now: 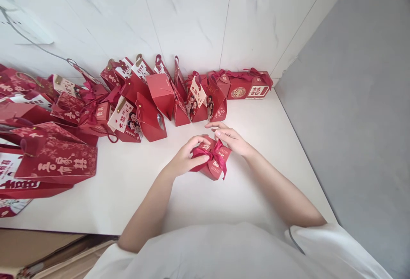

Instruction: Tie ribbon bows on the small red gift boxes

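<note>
A small red gift box (215, 169) with gold lettering stands on the white table in front of me. A dark-red satin ribbon (219, 156) is tied in a bow on its top. My left hand (187, 156) grips the box from its left side, thumb by the bow and fingers curved over the far top edge. At the box's far right corner is my right hand (233, 140), open, its fingers stretched out to the left. Whether its fingertips touch the box I cannot tell.
Several red gift boxes (153, 117) with handles crowd the table's left and back. Ribboned red boxes (238, 92) line the wall at the back right. A larger red box (64, 159) stands front left. A grey panel (349, 100) borders the white table (256, 193) on the right.
</note>
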A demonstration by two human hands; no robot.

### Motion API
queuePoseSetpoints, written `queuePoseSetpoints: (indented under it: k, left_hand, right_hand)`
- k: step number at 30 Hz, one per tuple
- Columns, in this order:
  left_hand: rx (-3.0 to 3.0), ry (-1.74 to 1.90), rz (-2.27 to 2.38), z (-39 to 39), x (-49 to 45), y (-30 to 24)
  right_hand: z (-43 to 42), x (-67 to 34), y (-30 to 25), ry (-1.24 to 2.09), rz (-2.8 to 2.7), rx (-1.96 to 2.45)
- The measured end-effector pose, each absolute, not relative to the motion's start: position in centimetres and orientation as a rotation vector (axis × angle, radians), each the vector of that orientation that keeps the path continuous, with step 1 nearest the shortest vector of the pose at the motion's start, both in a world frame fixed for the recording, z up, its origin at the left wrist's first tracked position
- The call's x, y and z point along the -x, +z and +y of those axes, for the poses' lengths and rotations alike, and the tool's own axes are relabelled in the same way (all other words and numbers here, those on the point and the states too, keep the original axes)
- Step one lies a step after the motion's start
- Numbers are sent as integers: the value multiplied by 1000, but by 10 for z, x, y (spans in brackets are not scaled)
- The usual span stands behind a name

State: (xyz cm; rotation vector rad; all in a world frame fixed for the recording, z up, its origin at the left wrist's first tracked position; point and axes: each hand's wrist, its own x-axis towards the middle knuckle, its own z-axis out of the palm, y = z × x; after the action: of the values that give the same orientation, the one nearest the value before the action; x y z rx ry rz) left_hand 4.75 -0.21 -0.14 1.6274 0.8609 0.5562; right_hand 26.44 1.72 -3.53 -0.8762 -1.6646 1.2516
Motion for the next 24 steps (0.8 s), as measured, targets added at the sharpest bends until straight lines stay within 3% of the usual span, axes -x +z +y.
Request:
queuePoseSetpoints:
  k: [12, 24]
  left_hand:
    - [-1844, 503, 911, 2, -27, 8]
    - [-1509, 736, 908, 12, -34, -7]
  right_hand:
    - [-1, -302, 23, 1322, -1849, 965]
    - [4, -294, 12, 1521, -1944, 1005]
